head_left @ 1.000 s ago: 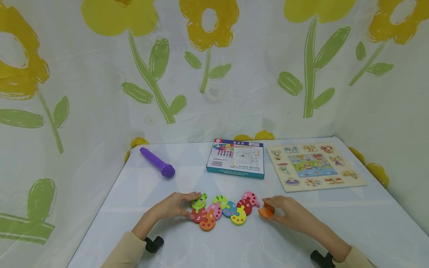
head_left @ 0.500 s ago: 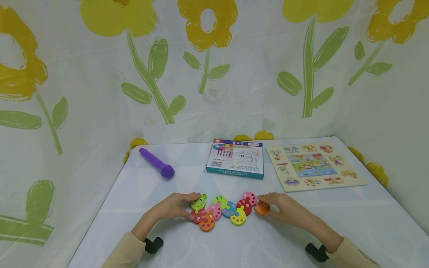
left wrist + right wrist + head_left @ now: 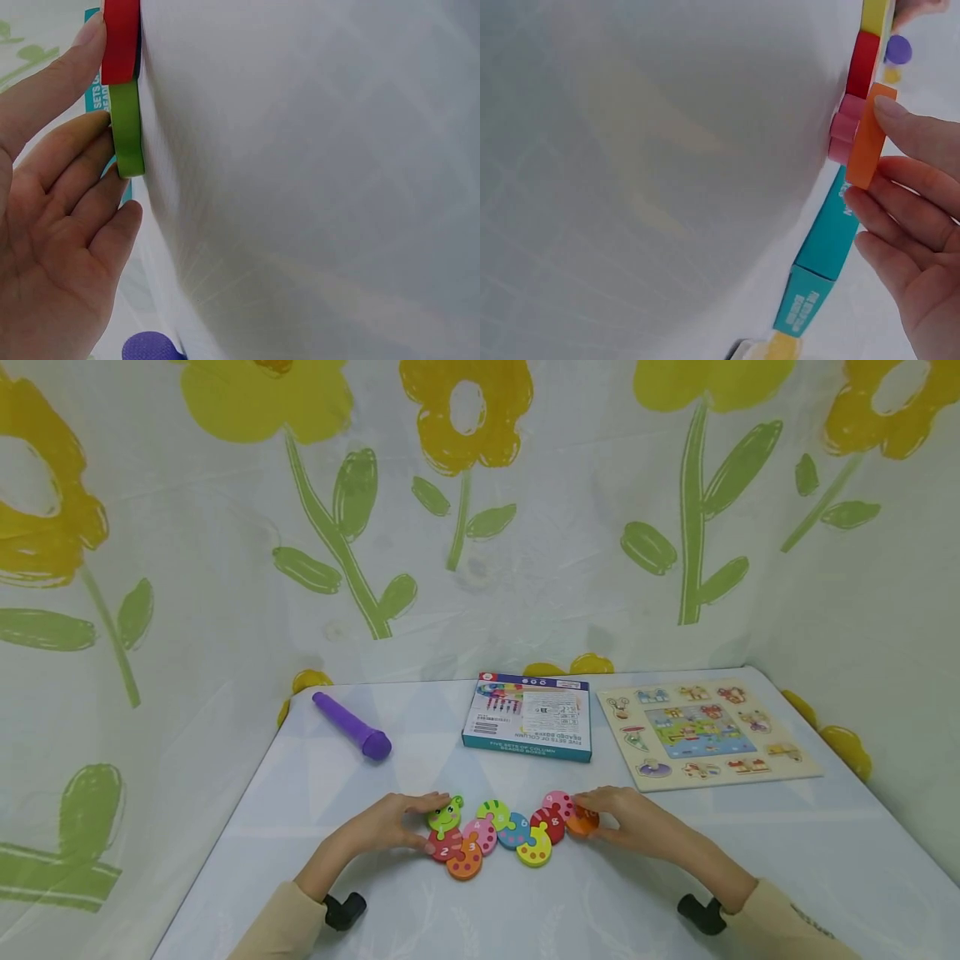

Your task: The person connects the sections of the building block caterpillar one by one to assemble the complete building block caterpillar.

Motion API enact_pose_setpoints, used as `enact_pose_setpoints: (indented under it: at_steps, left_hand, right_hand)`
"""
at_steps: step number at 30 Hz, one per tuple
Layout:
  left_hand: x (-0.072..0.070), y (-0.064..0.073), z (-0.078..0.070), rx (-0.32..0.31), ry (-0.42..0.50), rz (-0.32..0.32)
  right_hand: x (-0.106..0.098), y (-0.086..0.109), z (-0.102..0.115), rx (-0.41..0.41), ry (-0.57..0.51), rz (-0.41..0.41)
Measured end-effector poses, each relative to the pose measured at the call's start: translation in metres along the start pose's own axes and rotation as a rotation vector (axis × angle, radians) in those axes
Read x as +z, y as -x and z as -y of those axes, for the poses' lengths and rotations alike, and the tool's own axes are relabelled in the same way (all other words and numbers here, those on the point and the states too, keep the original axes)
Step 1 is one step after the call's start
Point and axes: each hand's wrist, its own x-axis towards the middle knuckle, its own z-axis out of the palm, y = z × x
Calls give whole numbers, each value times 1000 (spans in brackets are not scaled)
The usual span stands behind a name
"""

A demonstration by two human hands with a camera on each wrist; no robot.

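Observation:
A caterpillar number puzzle (image 3: 513, 829) lies in a wavy row of round, colourful interlocking pieces. My left hand (image 3: 382, 822) holds its left end, with fingers against the smiling green head piece (image 3: 444, 818) and the thumb at the red piece (image 3: 442, 846) marked 2. Between thumb and fingers, my right hand (image 3: 637, 822) pinches an orange puzzle piece (image 3: 581, 822) at the row's right end. In the right wrist view this orange piece stands slightly higher than the pink piece (image 3: 840, 135) and overlaps it. Part of the orange piece's face is hidden by fingers.
Behind the row, a flat teal-edged box (image 3: 527, 717) lies on the white table (image 3: 420, 910). A purple toy microphone (image 3: 352, 725) is at the back left. At the back right lies a wooden picture puzzle board (image 3: 705, 732). Flower-printed cloth (image 3: 540, 585) surrounds the table.
My right hand has moved left with the orange puzzle piece, from a gap beside the row to the pink piece at its end. My left hand stays in place.

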Motion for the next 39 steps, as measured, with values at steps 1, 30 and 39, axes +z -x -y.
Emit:
enact_pose_setpoints:
  at_steps: [1,30,39]
  left_hand:
    - [0,0,0,1,-3,0]
    - [-1,0,-1,19,-15,-2]
    - [-1,1,-2,13,-24,2]
  right_hand:
    - [0,0,0,-3,0,0]
    - [-7,-9,6,-23,104,56]
    - [-1,-8,3,-12,66,34]
